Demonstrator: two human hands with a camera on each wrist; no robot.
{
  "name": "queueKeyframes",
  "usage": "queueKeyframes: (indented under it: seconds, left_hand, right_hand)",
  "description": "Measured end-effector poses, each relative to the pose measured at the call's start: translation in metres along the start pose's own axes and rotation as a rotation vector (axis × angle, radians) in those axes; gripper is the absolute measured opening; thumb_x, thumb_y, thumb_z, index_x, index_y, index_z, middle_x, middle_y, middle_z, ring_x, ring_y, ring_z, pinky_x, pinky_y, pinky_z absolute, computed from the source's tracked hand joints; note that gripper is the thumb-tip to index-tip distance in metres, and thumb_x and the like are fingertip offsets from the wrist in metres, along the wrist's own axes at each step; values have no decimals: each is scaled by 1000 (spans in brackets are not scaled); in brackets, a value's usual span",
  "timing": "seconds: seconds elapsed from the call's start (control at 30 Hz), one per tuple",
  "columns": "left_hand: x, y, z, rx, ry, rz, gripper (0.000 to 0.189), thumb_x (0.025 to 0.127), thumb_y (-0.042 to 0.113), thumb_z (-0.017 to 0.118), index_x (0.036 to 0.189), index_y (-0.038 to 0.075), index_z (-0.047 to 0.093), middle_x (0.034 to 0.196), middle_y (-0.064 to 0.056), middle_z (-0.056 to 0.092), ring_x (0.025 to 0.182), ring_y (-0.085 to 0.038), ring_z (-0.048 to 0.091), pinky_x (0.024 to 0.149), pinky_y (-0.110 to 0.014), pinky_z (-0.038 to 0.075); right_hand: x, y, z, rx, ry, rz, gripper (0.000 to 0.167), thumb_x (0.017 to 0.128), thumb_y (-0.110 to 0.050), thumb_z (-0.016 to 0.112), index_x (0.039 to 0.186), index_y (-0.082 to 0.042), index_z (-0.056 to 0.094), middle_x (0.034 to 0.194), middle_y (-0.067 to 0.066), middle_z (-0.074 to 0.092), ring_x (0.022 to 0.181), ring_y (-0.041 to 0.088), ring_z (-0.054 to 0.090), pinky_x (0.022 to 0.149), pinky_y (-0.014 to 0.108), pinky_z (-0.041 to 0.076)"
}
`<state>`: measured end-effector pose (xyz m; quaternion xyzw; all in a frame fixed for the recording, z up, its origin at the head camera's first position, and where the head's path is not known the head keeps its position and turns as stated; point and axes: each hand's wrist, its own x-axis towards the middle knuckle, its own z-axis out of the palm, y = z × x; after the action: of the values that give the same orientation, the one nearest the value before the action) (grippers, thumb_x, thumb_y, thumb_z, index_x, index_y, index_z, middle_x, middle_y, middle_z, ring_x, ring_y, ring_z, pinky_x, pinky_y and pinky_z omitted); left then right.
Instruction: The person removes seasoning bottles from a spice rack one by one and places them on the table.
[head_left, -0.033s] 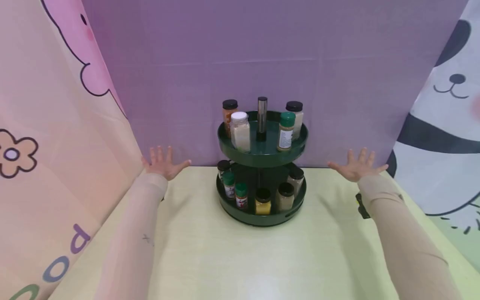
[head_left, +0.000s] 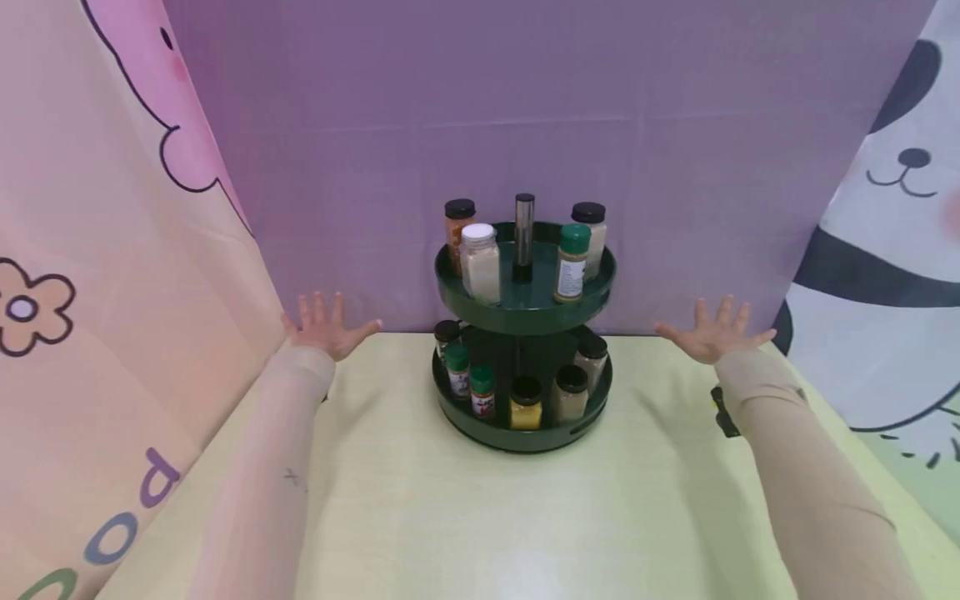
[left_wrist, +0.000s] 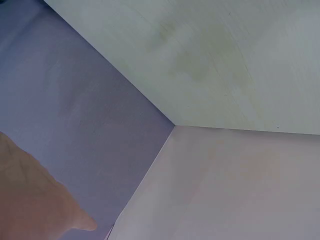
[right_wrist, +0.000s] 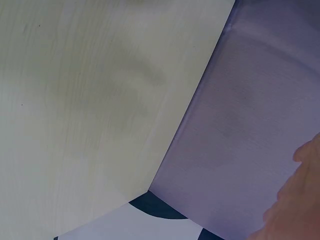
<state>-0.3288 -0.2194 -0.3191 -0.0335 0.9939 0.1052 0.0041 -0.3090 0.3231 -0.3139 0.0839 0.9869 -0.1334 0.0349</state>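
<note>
A dark green two-tier turntable rack [head_left: 525,320] stands on the table's far middle. Its upper tier bears a white-lidded jar [head_left: 481,265], a green-lidded bottle [head_left: 572,265] and black-lidded jars of orange-brown [head_left: 459,229] and pale [head_left: 595,242] contents. Several spice jars, among them a yellow one [head_left: 526,408], stand on the lower tier. Left of the rack, my left hand [head_left: 324,333] is held out with fingers spread, holding nothing. To the right my right hand [head_left: 714,333] is stretched out likewise, bare of any object. Both hands are apart from the rack. Each wrist view catches only part of its hand.
A pale wooden table [head_left: 480,517] lies beneath. Purple cloth [head_left: 360,167] hangs along its back edge, with printed cloths on the left [head_left: 112,233] and right [head_left: 885,333]. A small black item [head_left: 724,414] shows beside my right sleeve.
</note>
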Motion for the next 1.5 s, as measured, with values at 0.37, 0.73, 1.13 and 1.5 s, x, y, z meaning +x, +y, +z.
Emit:
queueKeyframes:
  seconds: [0.37, 0.73, 1.13, 1.5]
  left_hand:
    - [-1, 0, 5, -14, -28, -16, 106, 75, 82, 24, 146, 8, -6, 147, -27, -18, 131, -45, -25, 99, -66, -16]
    - [-3, 3, 8, -2, -33, -15, 104, 77, 79, 25, 146, 8, -6, 147, -26, -19, 132, -45, -24, 99, -66, -17]
    - [-1, 4, 3, -7, -28, -5, 105, 77, 80, 25, 146, 8, -6, 147, -27, -18, 132, -45, -23, 99, -66, -17]
    - [4, 5, -10, -43, 91, 136, 93, 85, 67, 34, 146, 3, 7, 149, -31, 2, 136, -47, -7, 104, -65, -5]
  right_hand:
    - [-6, -1, -2, -9, -43, 14, 108, 75, -81, 29, 145, -9, -11, 138, 34, -28, 123, 56, -28, 83, 79, -15]
    - [-6, -1, 0, -10, -36, 12, 108, 75, -80, 32, 145, -8, -9, 140, 34, -27, 124, 55, -27, 84, 78, -15]
    - [-5, -2, -5, -19, -20, -11, 110, 73, -83, 30, 146, -9, -7, 140, 34, -26, 125, 55, -25, 84, 78, -16]
    - [-2, 3, -15, -68, 95, -170, 97, 83, -71, 31, 146, -3, 4, 145, 34, -11, 132, 52, -10, 94, 75, -1]
